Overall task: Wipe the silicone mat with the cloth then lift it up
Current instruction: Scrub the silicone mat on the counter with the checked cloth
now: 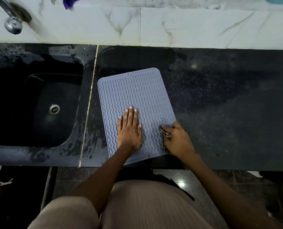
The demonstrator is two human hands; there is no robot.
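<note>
Two hands meet the grey-blue ribbed silicone mat point(135, 103) near the worktop's point(228, 100) front edge: left hand point(129, 129) flat, fingers straight; right hand point(177, 139) clutching a dark patterned cloth point(164, 134) at its right edge.

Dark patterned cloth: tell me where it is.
Head view: the dark patterned cloth is bunched in the right hand, on the blue-grey ridged silicone mat's near right edge.

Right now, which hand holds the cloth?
The right hand grips the cloth at the mat's right edge; the left hand lies flat, holding nothing.
</note>
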